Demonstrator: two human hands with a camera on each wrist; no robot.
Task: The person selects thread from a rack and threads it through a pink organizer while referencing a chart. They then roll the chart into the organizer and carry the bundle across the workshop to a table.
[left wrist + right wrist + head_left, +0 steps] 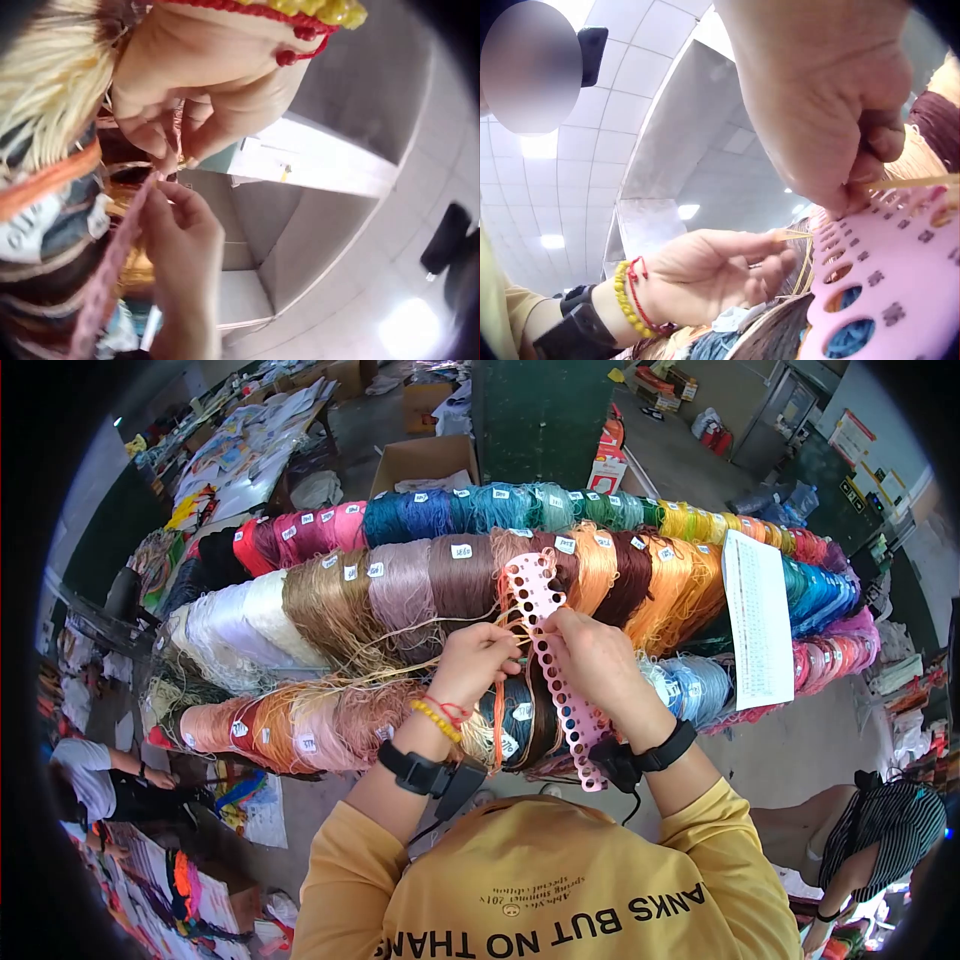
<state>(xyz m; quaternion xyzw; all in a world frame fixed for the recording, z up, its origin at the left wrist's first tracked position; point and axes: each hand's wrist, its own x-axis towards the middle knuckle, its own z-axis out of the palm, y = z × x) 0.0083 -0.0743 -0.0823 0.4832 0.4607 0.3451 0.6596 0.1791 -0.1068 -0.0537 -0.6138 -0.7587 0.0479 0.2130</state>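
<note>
A long pink strip (571,710) with rows of round holes stands lengthwise over the skeins. My right hand (595,665) pinches its edge between thumb and fingers, near the upper part. Thin yellow thread (796,235) is pinched between the thumb and fingertips of my left hand (475,660), just left of the strip. In the right wrist view another yellow strand (915,181) crosses the strip by the right fingertips. The left wrist view has both sets of fingertips close together at the strip's edge. Under the hands hang dark and teal skeins with an orange strand.
Rows of labelled thread skeins (470,575) in many colours fill the rack before me. A printed white sheet (760,620) hangs over the right side. Behind stand a cardboard box (425,460) and a table heaped with papers. Other people are at the left and right edges.
</note>
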